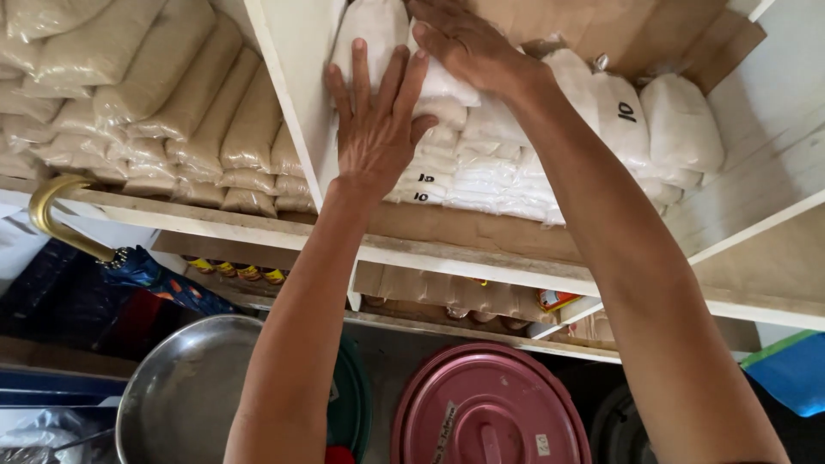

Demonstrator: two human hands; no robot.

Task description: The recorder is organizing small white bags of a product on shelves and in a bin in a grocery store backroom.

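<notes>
- My left hand (pixel 375 129) lies flat with its fingers (pixel 359 73) spread wide, palm pressed on the front of the stack of white bags (pixel 481 163); it grips nothing.
- The fingertips of that hand reach up onto the top white bag (pixel 378 30), which sits just under and ahead of them, partly hidden by both hands.
- My right hand (pixel 468 47) rests on top of the same bag, its fingers close together and laid flat along the bag's upper side; I cannot tell whether they curl around its far edge.
- The two hands nearly meet: the right fingertips lie just beside the left ring and little fingers, with the bag between and beneath them.
- The white bags fill the middle compartment of the white shelf (pixel 296 94), piled in rows, some bearing dark handwritten marks.
- Behind the pile, brown cardboard (pixel 601 26) lines the back of that compartment.
- Left of the upright divider, a second compartment holds brownish bags (pixel 198 112) stacked the same way.
- On the board below, a row of small bottles with coloured caps (pixel 236 271) shows under the shelf edge.
- A curved golden umbrella handle (pixel 51 215) hooks over the shelf's left end.
- Lower down, well apart from my hands, stand a steel bowl (pixel 185 387) and a round pink lid (pixel 490 408).
</notes>
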